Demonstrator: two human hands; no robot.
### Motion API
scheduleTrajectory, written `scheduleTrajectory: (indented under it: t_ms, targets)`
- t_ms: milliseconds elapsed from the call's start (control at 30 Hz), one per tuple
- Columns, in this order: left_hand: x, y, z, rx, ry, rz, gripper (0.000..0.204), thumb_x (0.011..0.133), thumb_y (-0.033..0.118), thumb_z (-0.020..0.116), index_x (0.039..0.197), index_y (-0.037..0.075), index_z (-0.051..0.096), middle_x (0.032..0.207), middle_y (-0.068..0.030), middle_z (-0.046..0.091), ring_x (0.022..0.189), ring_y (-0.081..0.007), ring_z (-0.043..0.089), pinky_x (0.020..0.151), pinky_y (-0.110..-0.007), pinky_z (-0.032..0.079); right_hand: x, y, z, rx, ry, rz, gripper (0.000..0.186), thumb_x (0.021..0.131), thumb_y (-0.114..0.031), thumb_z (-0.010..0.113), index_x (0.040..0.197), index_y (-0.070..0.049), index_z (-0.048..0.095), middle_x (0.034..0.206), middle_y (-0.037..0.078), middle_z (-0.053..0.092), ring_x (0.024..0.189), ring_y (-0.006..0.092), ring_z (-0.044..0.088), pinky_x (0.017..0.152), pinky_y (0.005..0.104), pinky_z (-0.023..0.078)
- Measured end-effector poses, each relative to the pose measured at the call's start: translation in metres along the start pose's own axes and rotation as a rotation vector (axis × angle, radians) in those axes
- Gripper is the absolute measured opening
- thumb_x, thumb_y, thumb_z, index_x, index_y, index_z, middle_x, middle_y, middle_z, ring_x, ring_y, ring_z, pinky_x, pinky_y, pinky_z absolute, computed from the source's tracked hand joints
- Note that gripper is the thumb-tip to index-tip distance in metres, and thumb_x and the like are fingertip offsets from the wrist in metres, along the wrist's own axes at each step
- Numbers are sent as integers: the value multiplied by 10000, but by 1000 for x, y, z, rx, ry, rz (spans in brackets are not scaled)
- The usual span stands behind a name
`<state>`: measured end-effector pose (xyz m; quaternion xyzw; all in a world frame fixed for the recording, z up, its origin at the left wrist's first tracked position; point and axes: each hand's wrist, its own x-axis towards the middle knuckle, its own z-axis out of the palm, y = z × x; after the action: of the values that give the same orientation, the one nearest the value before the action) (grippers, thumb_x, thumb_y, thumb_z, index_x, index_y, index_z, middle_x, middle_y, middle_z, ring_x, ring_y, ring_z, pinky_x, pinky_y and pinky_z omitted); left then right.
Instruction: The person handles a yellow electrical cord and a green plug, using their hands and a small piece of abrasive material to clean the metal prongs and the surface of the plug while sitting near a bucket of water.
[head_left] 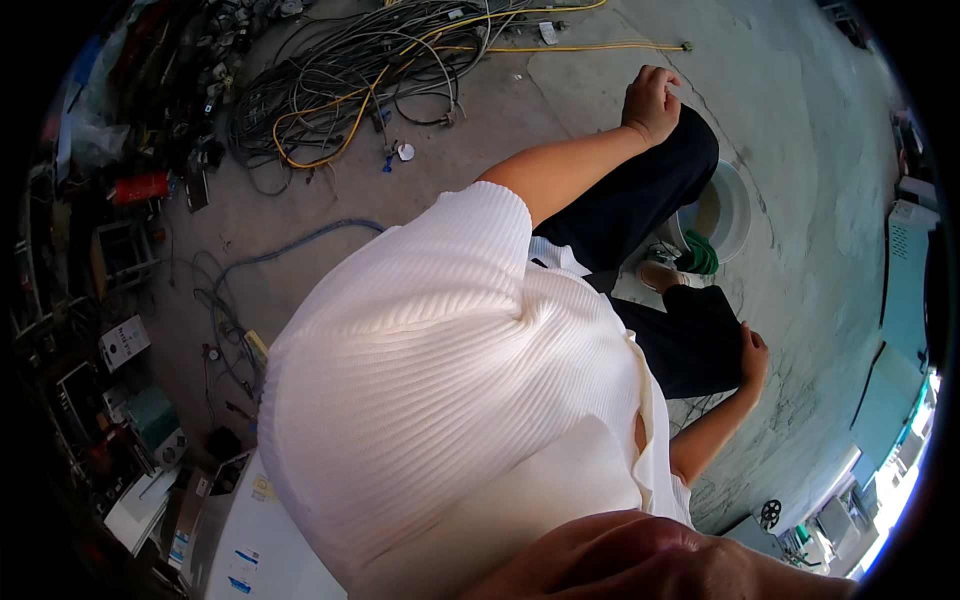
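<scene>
I sit or squat in a white ribbed top and dark trousers. My left hand (652, 106) is at my left knee, its wrist against the dark trouser leg (640, 190). Its fingers are loosely bent, a small gap parts them from the thumb, and I see nothing in them. On the other knee lies my right hand (754, 358), fingers bent over the fabric and partly hidden, no object showing. In front of my legs stands a light round bucket (738, 215). Something green, cloth-like or coiled (700, 254), lies at its near side, beside my shoe (660, 276).
A large tangle of grey and yellow cables (340, 100) covers the floor on the far left. Dark machine parts with a red cylinder (141, 187) are heaped at the left edge. A white appliance-like box (265, 540) stands at the lower left. Pale green panels (905, 290) line the right edge.
</scene>
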<state>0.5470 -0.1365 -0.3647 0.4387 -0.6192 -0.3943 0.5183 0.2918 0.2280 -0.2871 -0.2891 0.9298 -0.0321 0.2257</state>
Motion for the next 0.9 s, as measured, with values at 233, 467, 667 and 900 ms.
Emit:
scheduleTrajectory:
  t_ms: [233,467,667,900]
  targets:
    - [-83,-261,-213,944,-902,-716,413,836,228,440,1194,64,565,1250,-217,511,1156,-366,491,970,-399,385,6,-2,21,-111,52,77,584,809,-573,511,1032,-55,661,1016,167,647,991,331,593,851,409,439]
    - [-192,-290,-302,968,-1161,-916,353,836,200,426,1065,29,633,1124,-206,591,1046,-361,560,893,-413,431,2,17,12,-123,93,141,564,820,-548,530,1017,-35,660,969,161,654,938,301,610,809,385,454]
    - [-161,-275,-239,730,-829,-978,284,818,202,486,972,30,652,995,-183,640,919,-297,612,823,-388,464,-10,55,-4,219,25,245,613,839,-548,536,1156,-25,583,1063,147,633,961,249,602,849,365,448]
    - [-134,-293,-175,411,-634,-935,262,824,254,509,988,97,641,984,-113,655,931,-272,608,817,-364,467,-20,103,5,1022,-168,584,649,868,-539,499,1219,7,511,1139,135,597,992,233,599,905,335,448]
